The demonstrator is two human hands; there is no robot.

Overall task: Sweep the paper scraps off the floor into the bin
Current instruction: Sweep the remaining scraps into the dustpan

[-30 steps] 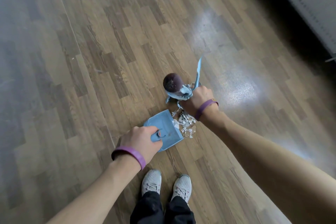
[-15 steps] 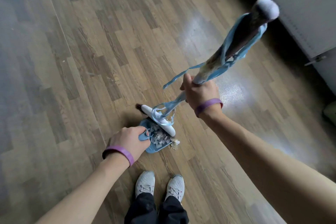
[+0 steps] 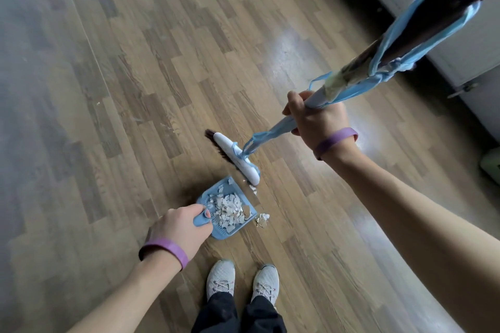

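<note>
Dim daylight; glare patch on floor (image 3: 292, 46); blurred, warped edges

The left hand (image 3: 178, 227) is held low and curled round the dustpan handle (image 3: 201, 221). The right hand (image 3: 316, 119) is held higher, wrapped round the broom stick (image 3: 284, 125).

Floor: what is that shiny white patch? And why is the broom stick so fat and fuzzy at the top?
In the head view the floor patch is glare, light bouncing off glossy boards; the top of the broom stick is near the wide lens, so looks big and blurry; the paper scraps in the dustpan look sharp.
</note>
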